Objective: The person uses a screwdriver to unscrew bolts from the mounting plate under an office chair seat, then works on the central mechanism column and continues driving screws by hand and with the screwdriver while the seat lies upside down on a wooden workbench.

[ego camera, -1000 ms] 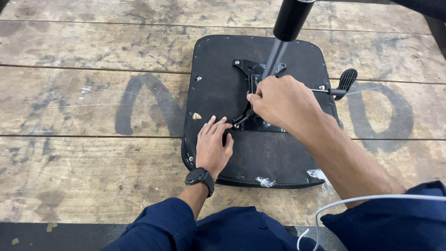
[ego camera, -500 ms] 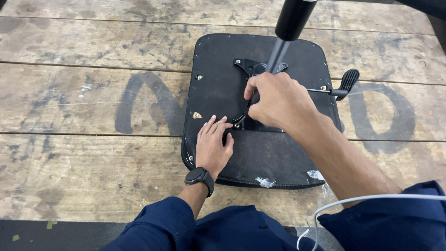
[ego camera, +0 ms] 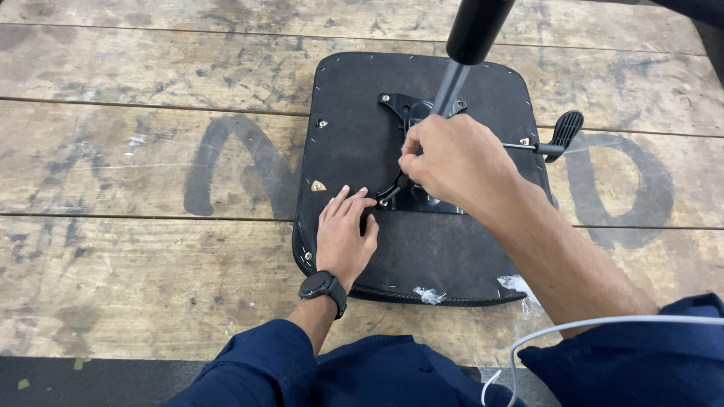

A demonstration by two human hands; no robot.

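A black chair seat (ego camera: 354,98) lies upside down on a worn wooden surface (ego camera: 113,249). A black metal mechanism plate (ego camera: 398,105) is fixed at its middle, with a black column (ego camera: 471,30) rising from it toward the camera. My left hand (ego camera: 343,237) rests flat on the seat's underside, its fingertips by the plate's near left corner. My right hand (ego camera: 460,162) is curled over the plate beside the column, fingers pinched together on something small that they hide. A black lever handle (ego camera: 564,132) sticks out on the right.
Painted dark letters mark the planks on both sides of the seat. Torn clear plastic scraps (ego camera: 428,295) cling to the seat's near edge. A white cable (ego camera: 573,328) runs across my right sleeve. A dark wristwatch (ego camera: 323,286) is on my left wrist.
My right hand has shifted up and slightly left over the plate, closer to the column. My left hand has stayed pressed on the seat.
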